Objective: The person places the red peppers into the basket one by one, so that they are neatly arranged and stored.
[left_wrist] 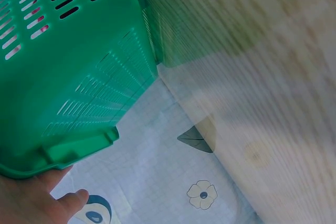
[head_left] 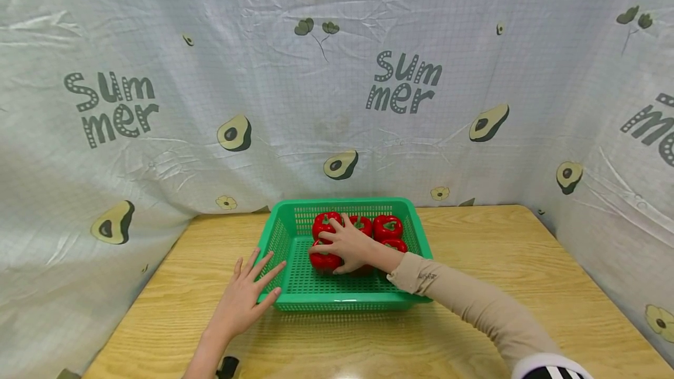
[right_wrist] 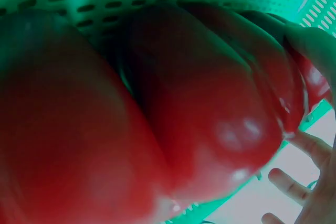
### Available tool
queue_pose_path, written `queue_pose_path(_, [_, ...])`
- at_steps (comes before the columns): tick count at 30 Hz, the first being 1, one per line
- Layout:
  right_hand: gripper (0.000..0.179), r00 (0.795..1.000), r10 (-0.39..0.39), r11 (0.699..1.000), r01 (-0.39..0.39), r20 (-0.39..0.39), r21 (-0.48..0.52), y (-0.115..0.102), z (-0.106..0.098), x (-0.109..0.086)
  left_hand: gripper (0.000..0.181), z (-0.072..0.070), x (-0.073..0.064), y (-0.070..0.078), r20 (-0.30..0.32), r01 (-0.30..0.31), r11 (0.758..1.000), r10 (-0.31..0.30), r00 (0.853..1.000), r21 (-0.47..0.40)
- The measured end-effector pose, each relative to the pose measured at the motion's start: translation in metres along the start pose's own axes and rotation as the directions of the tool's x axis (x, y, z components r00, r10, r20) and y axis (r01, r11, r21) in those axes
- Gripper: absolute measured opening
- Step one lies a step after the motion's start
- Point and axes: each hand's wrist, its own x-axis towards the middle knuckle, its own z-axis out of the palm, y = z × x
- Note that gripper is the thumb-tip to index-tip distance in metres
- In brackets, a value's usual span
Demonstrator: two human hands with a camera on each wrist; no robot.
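A green plastic basket (head_left: 342, 298) holds several red bell peppers (head_left: 387, 227), grouped toward its middle and right. My right hand (head_left: 354, 245) reaches in over them with fingers spread, thumb and fingers on either side of the front-left pepper (head_left: 323, 261). In the right wrist view, large red peppers (right_wrist: 210, 108) fill the frame, and the right hand (right_wrist: 315, 192) shows at the right edge with separated fingers. My left hand (head_left: 243, 300) lies at the basket's left rim, fingers extended. In the left wrist view, that hand (left_wrist: 31, 200) touches the rim's underside.
The basket stands on a wood-grain table (head_left: 474, 238). Behind and beside it hangs a pale curtain (head_left: 284, 92) printed with avocados and lettering. A small dark object (head_left: 227, 367) is near the left forearm. Bare basket floor (head_left: 300, 276) shows left of the peppers.
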Motion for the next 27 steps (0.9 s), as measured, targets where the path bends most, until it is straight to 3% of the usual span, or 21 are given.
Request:
queue_pose_path(11, [0.069, 0.999, 0.004, 0.998, -0.007, 0.043, 0.069, -0.002, -0.002, -0.001, 0.051, -0.001, -0.001, -0.001, 0.017, 0.005, 1.000, -0.005, 1.000, -0.020])
queue_pose_path(19, [0.064, 0.993, 0.024, 0.978, -0.048, 0.118, 0.203, 0.003, -0.016, -0.015, 0.049, -0.002, -0.003, -0.003, 0.006, -0.004, 0.982, 0.006, 1.000, -0.188])
queue_pose_path(23, [0.061, 0.993, 0.044, 0.962, -0.071, 0.108, 0.265, 0.009, -0.030, -0.027, 0.048, -0.006, -0.002, -0.005, -0.037, -0.026, 0.966, 0.017, 0.999, -0.255])
queue_pose_path(27, [0.059, 0.992, 0.078, 0.942, -0.105, 0.099, 0.318, 0.015, -0.050, -0.046, 0.048, -0.013, -0.003, -0.006, -0.059, -0.026, 0.963, 0.010, 0.998, -0.269])
